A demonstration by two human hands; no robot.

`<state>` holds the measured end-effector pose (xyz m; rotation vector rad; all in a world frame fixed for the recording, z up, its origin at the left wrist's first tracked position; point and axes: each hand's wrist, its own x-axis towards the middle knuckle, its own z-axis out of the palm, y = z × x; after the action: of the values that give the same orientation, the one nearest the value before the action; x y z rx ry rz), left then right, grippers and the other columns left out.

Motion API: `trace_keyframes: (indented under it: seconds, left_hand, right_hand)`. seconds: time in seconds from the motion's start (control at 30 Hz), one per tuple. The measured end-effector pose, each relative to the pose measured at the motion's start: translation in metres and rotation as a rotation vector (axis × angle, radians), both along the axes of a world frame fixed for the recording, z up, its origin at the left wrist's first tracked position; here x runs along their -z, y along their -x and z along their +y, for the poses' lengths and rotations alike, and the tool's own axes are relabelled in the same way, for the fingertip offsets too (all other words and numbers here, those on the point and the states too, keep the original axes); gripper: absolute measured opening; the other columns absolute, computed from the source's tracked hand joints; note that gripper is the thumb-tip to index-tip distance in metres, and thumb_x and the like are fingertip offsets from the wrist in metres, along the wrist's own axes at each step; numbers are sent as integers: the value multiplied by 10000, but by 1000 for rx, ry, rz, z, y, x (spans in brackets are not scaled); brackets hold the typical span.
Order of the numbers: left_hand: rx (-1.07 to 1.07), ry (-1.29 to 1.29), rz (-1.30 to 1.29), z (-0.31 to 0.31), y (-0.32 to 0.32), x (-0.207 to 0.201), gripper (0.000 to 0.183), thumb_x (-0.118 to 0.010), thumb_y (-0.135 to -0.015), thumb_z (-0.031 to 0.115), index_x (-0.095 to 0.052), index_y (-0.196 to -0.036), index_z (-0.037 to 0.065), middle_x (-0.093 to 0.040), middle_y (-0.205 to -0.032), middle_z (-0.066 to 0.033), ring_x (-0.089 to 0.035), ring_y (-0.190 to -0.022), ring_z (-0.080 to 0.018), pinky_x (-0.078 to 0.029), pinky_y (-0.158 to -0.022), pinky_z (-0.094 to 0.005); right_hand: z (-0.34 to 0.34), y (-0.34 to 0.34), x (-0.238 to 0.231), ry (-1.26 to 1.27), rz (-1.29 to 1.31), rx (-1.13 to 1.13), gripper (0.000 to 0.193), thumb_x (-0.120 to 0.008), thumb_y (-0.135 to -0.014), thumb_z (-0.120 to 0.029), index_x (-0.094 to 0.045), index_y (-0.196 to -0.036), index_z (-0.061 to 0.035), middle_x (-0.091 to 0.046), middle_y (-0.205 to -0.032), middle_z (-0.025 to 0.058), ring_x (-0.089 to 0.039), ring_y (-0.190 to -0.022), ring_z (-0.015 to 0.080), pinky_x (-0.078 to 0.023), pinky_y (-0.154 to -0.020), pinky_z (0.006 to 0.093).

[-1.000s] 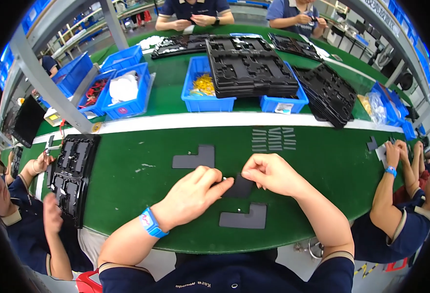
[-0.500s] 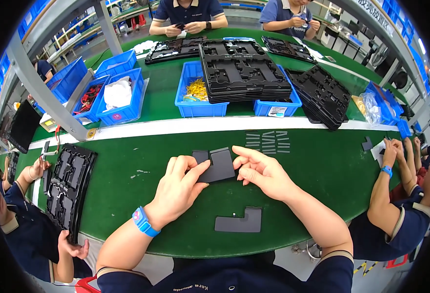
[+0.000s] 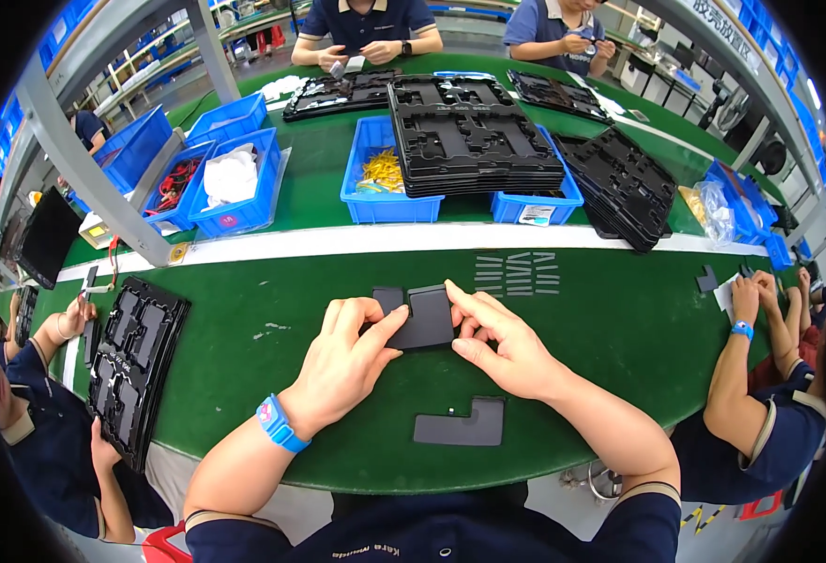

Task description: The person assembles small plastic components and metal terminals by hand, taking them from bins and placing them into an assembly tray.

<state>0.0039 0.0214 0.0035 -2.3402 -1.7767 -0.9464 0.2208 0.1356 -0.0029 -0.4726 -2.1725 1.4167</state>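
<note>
Above the green table I hold a flat dark grey piece (image 3: 424, 324) with a notch in its upper edge. My left hand (image 3: 342, 361) grips it from the left, thumb on its face near the notch. My right hand (image 3: 507, 347) pinches its right edge, index finger at the upper corner and thumb at the lower one. The fingers behind the piece are partly hidden. Nearer to me lies a similar dark grey L-shaped piece (image 3: 460, 427), with a small light spot in its inner corner.
Rows of thin grey strips (image 3: 516, 274) lie beyond my right hand. Stacked black trays (image 3: 469, 141) rest on blue bins (image 3: 389, 208) past the white line. A black tray (image 3: 136, 361) stands left, beside a co-worker; another person's hands (image 3: 750, 296) work at right.
My right thumb and fingers have closed onto the piece's right edge, where they were spread beside it. My left hand has stayed nearly still. The co-worker's near hand at left has shifted along the tray.
</note>
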Motion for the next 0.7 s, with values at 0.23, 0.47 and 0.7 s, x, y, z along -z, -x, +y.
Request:
trace_keyframes:
  seconds: [0.23,0.47,0.7]
  left_hand:
    - [28,-6,-47,1,-4,2,642,-795,-644,-17,-596,-1250,61,-518,-1063,-123,-517,-940,-303,-494,-793,-389]
    - [-132,19,29,1,19,-9,540,-766,-683,-8,-614,-1200,26,-517,-1028,-130,-511,-952,-322,-487,-805,-406]
    - [-181,143,21,6,40,-11,493,-746,-744,3,-600,-1215,-12,-513,-1037,-126,-511,-966,-310,-478,-839,-395]
  right_hand:
    - [-7,-4,-9,-135,-89,39,680,-610,-909,-2,-305,-1516,-47,-491,-1064,86,-534,-814,145,-506,-696,268]
    - [17,-3,-11,-183,-201,143,752,-675,-876,-62,-285,-1519,-70,-495,-1112,90,-541,-810,138,-501,-727,272]
    - [181,-146,18,-414,190,1378,470,-745,-826,-201,-546,-1191,17,-589,-989,102,-573,-795,159,-501,-723,281]
